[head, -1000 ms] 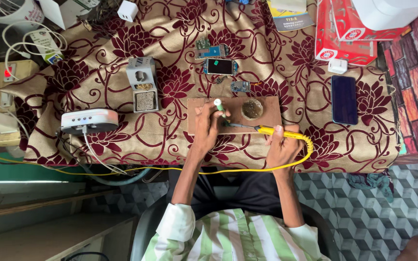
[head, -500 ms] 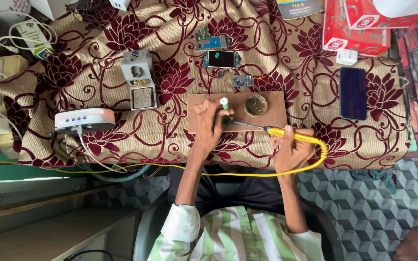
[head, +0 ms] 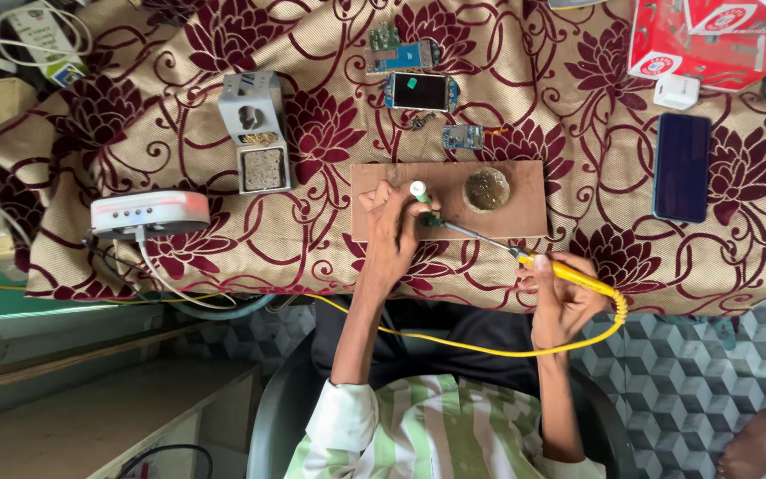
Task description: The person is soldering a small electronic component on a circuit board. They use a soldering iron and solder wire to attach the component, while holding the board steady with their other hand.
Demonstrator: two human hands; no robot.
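Note:
My left hand (head: 398,229) rests on a brown wooden board (head: 525,206) and pinches a small white-capped tube (head: 418,189) over a tiny green circuit part (head: 433,219). My right hand (head: 562,297) grips a yellow-handled soldering iron (head: 569,273). Its metal tip reaches left to the small part by my left fingers. A yellow cord (head: 489,348) loops from the handle across my lap. A round tin of dark flux (head: 487,189) sits on the board.
On the floral cloth lie a dark phone (head: 682,166), an opened phone (head: 420,90), circuit boards (head: 401,49) (head: 462,137), a white charger cube (head: 676,90), red boxes (head: 698,40), a metal iron stand (head: 255,131) and a white device (head: 150,212). Someone's foot (head: 755,443) shows at the lower right.
The view has shifted slightly, so the table sits lower in frame. My hands hold the same pose, the iron tip staying at the part on the board.

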